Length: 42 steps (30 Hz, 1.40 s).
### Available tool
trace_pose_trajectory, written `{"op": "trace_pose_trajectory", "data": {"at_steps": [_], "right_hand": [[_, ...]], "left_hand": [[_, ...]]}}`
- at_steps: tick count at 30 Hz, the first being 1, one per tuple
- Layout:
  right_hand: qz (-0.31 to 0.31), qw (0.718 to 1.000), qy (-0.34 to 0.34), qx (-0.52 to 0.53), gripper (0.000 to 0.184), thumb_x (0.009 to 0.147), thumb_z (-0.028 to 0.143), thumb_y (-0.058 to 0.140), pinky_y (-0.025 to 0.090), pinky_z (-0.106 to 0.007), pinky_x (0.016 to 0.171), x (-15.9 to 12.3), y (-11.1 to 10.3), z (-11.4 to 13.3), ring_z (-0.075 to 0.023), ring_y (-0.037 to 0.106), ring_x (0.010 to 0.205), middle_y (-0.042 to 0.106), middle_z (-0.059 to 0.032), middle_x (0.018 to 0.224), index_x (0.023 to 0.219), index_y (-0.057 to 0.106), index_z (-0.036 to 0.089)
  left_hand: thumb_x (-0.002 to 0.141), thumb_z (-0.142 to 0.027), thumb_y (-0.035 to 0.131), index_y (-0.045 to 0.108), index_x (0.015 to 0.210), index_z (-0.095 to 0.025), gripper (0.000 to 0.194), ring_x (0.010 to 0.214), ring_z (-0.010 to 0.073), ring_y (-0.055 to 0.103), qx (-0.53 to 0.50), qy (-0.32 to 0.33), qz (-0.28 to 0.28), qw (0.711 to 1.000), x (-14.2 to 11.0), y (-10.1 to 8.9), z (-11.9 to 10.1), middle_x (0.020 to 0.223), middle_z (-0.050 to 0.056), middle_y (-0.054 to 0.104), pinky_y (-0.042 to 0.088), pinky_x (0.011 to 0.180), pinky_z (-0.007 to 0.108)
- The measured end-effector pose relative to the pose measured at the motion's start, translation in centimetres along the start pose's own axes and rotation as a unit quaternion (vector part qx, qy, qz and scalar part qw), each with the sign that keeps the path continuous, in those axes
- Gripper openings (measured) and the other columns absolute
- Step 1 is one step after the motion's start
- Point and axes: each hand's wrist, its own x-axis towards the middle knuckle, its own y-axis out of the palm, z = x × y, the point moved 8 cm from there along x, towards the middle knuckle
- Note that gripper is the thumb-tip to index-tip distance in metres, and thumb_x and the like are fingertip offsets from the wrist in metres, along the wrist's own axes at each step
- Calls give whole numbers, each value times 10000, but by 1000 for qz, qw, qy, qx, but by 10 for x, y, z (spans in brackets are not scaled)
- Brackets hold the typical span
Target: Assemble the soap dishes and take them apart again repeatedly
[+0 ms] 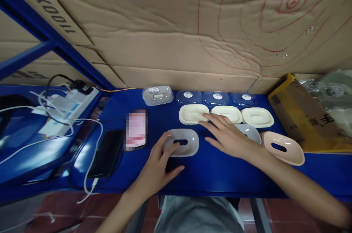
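Note:
My left hand [159, 165] is at the left side of a grey oval dish [189, 147] with a dark slot in its middle. Its fingers are spread, some over the dish's rim and one near the slot. With fingers extended, my right hand [224, 134] reaches over the right edge of a cream oval tray [189, 114]; whether it touches is unclear. It partly covers a second cream tray [229, 112]. A third cream tray [258, 117] lies to the right. Another grey dish [253, 134] is partly hidden behind my right hand, beside a peach slotted dish [293, 148].
Three clear lids [189, 99] with round stickers line the back, beside a lidded grey dish [158, 95]. At left lie a lit phone [136, 130], a dark phone [107, 154] and a cabled power strip [70, 106]. A cardboard box [299, 119] stands at right.

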Motion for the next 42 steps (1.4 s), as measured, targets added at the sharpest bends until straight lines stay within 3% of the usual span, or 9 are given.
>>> {"op": "trace_pose_trajectory", "data": {"at_steps": [5,10,19,22,25,28,31,36,42], "right_hand": [[100,995,27,-2,748,1044,389,700,369,-685,1307,55,27,-38,-452,371,1651,305,-240,1814,1700,428,155],[129,990,49,20,828,1008,442,738,351,-689,1306,67,43,-57,-443,366,1653,356,-237,1793,1717,399,183],[94,994,24,54,828,980,438,769,435,-638,1242,46,41,-54,-407,497,1545,493,-200,1694,1700,407,251],[93,994,12,56,854,995,370,767,429,-662,1227,38,39,-39,-413,508,1539,498,-217,1691,1730,349,247],[90,993,-15,80,1034,996,338,784,401,-704,1240,28,38,-15,-403,514,1553,502,-216,1699,1793,126,297],[80,990,-25,110,1302,947,370,862,371,-720,1284,13,36,5,-403,371,1662,343,-233,1800,1782,-135,316],[66,989,5,132,1436,887,408,922,372,-689,1314,-7,28,10,-417,188,1721,104,-243,1864,1766,-209,316],[33,984,100,146,1366,924,408,885,357,-640,1338,-38,9,0,-398,100,1730,-43,-184,1878,1779,-177,318],[12,985,46,164,1120,1036,381,753,425,-631,1310,-37,25,18,-379,267,1703,116,-181,1872,1800,-66,339]], "left_hand": [[1042,-282,733,394,1635,-311,684,1668,421,360,-78,-58,-15,995,3,-3,11,1839,192,163,482,1265,650],[1015,-275,765,343,1668,-334,780,1655,388,394,-119,-101,-37,987,0,-6,21,1832,183,204,481,1274,619],[995,-307,811,342,1692,-381,843,1577,373,504,-154,-90,5,984,2,-3,20,1711,145,486,469,1276,638],[994,-382,821,401,1657,-372,785,1569,380,517,-205,-93,-33,974,-2,-15,21,1702,157,488,498,1253,640],[981,-445,835,444,1614,-350,750,1555,400,526,-219,-83,-100,967,-1,-29,20,1676,175,508,506,1230,669],[984,-394,839,436,1613,-341,749,1555,398,523,-192,-63,-128,971,8,-35,14,1673,177,502,511,1227,666],[990,-334,832,416,1628,-342,762,1551,388,529,-160,-24,-96,982,22,-32,2,1681,172,484,527,1226,640],[1033,-346,779,417,1639,-327,706,1552,361,528,-121,16,-30,992,35,-26,-5,1686,163,469,520,1250,599],[971,-400,854,413,1613,-335,782,1481,380,585,-123,35,-53,990,35,-23,2,1610,176,524,568,1181,626]]}}
